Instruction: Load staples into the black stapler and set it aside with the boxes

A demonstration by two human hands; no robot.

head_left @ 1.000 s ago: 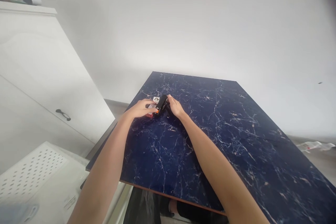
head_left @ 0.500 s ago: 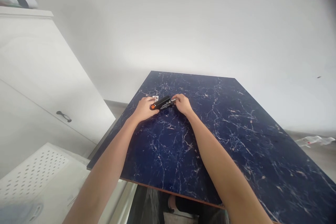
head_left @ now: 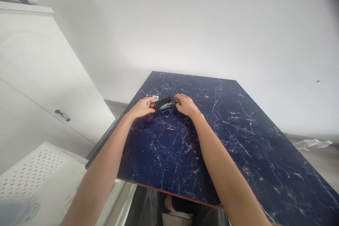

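A black stapler (head_left: 164, 103) with an orange patch at its left end lies on the dark blue marbled tabletop (head_left: 164, 137). Its upper arm is raised a little off the metal lower part, which faces right. My left hand (head_left: 142, 108) grips the orange end, thumb on the near side and fingers on the far side. At the other end, my right hand (head_left: 185, 104) has its bent fingers closed on the tip of the lower part. Just behind the left fingertips is a small white printed item (head_left: 156, 97), partly hidden.
A white cabinet (head_left: 47, 74) with a dark handle (head_left: 63, 115) stands to the left. Below it is a white perforated container (head_left: 29, 169). A pale wall (head_left: 190, 35) rises behind the table, and clear plastic packaging (head_left: 312, 144) lies beyond the right edge.
My left hand has shifted slightly left, showing more of the stapler's orange end. The stapler lies a bit flatter, and my right hand remains at its tip. The view has moved slightly.
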